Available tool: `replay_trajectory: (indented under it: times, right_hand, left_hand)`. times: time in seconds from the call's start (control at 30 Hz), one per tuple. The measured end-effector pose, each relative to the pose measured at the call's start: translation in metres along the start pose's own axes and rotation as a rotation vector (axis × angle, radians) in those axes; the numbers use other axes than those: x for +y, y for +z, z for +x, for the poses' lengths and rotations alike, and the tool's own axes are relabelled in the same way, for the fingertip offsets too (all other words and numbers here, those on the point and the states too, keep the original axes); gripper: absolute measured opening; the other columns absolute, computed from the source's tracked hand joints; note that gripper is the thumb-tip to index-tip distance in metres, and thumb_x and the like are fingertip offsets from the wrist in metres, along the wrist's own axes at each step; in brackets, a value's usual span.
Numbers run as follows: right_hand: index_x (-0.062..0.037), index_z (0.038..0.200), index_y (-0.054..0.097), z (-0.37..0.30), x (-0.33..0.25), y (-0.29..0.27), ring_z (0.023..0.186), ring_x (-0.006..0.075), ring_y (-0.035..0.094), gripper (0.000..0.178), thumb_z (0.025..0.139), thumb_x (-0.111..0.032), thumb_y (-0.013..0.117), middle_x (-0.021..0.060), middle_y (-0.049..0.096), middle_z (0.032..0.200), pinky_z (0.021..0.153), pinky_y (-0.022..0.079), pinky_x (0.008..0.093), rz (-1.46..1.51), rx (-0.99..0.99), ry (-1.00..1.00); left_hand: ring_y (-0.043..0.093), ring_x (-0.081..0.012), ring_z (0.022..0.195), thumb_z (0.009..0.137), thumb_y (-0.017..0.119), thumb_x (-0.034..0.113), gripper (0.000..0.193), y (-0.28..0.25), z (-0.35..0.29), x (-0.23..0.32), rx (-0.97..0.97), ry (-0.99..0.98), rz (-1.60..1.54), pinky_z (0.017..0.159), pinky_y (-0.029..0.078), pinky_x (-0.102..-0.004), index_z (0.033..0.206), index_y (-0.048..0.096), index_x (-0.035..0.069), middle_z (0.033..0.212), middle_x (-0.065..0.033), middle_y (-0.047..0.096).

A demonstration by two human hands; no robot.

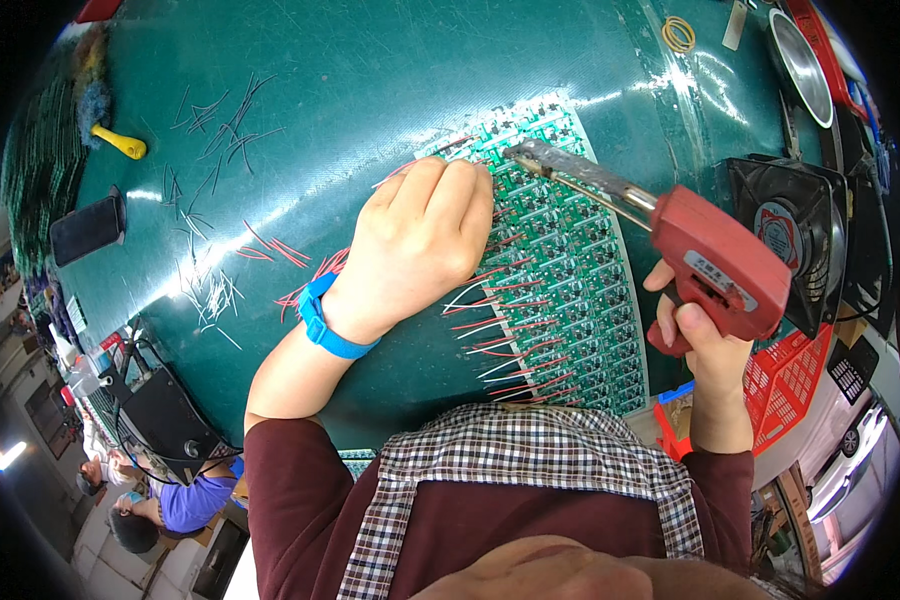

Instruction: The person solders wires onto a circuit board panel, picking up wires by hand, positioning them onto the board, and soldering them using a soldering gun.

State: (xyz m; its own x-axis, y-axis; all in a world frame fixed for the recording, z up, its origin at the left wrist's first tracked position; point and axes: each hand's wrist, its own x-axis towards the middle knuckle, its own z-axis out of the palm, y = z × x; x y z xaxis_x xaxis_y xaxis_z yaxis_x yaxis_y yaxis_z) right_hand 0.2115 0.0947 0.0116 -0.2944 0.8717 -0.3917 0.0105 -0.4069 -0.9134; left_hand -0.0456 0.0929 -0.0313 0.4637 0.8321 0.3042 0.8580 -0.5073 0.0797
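Note:
My left hand (420, 240) rests knuckles-up on the left edge of a green circuit board panel (570, 280) and pinches a thin wire at the panel's edge. A blue wrist strap (328, 325) wraps that wrist. My right hand (705, 345) grips a red pistol-shaped soldering gun (715, 265). Its metal barrel (580, 175) reaches up and left, with its tip over the board just beyond my left fingers. Red and white wires (505, 335) stick out from the panel's left side.
Loose black, white and red wire pieces (215, 130) lie across the green mat (350, 80). A yellow-handled brush (120, 142) and a black phone (88, 228) sit at left. A black fan (785, 235), a metal bowl (800, 65) and a red basket (785, 380) stand at right. Another person (170, 500) sits lower left.

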Motion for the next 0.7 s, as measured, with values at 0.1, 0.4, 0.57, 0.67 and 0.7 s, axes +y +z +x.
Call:
replay_trajectory:
  times: [0.1,0.4,0.57,0.67,0.7]
  right_hand:
    - [0.0023,0.112,0.048,-0.001,0.004,-0.004,0.054,0.0055,0.045,0.044,0.076,-0.017,0.064,0.0132,0.06,0.092,0.044,0.035,0.0183,0.0,-0.005,-0.055]
    - [0.0026,0.114,0.046,-0.007,0.003,-0.004,0.054,0.0059,0.043,0.047,0.075,-0.017,0.064,0.0131,0.059,0.092,0.047,0.037,0.0192,-0.005,0.006,-0.012]
    - [0.0024,0.113,0.047,-0.011,0.004,-0.01,0.055,0.0058,0.044,0.045,0.075,-0.016,0.065,0.0119,0.059,0.091,0.049,0.039,0.019,0.002,-0.02,0.004]
    - [0.0022,0.112,0.048,-0.014,0.004,-0.008,0.057,0.0057,0.045,0.044,0.075,-0.016,0.065,0.0108,0.058,0.09,0.05,0.039,0.0192,0.004,-0.037,0.025]
    - [0.0021,0.112,0.049,-0.015,0.004,-0.007,0.058,0.0057,0.045,0.044,0.075,-0.016,0.065,0.0101,0.058,0.09,0.05,0.039,0.0195,0.015,-0.025,0.017]
  left_hand:
    - [0.053,-0.0185,0.066,0.06,0.058,0.004,0.031,-0.001,0.0,0.001,-0.012,-0.002,0.002,0.053,0.044,-0.0282,0.09,0.059,-0.001,0.077,-0.0065,0.051]
    - [0.052,-0.0189,0.066,0.06,0.057,0.004,0.029,0.001,0.001,0.0,0.048,-0.018,0.007,0.053,0.043,-0.0291,0.089,0.06,0.001,0.077,-0.0056,0.051]
    - [0.053,-0.0199,0.066,0.061,0.057,0.004,0.028,-0.008,0.0,0.008,0.064,-0.021,-0.087,0.053,0.042,-0.0305,0.089,0.06,0.0,0.075,-0.0058,0.052]
    - [0.053,-0.0213,0.066,0.061,0.057,0.003,0.031,-0.008,-0.004,0.011,0.005,0.0,-0.138,0.054,0.042,-0.0314,0.092,0.06,-0.001,0.075,-0.0068,0.052]
    - [0.053,-0.0213,0.066,0.061,0.057,0.003,0.031,-0.007,-0.004,0.01,0.003,0.0,-0.138,0.054,0.042,-0.0314,0.092,0.06,-0.001,0.075,-0.0068,0.052]
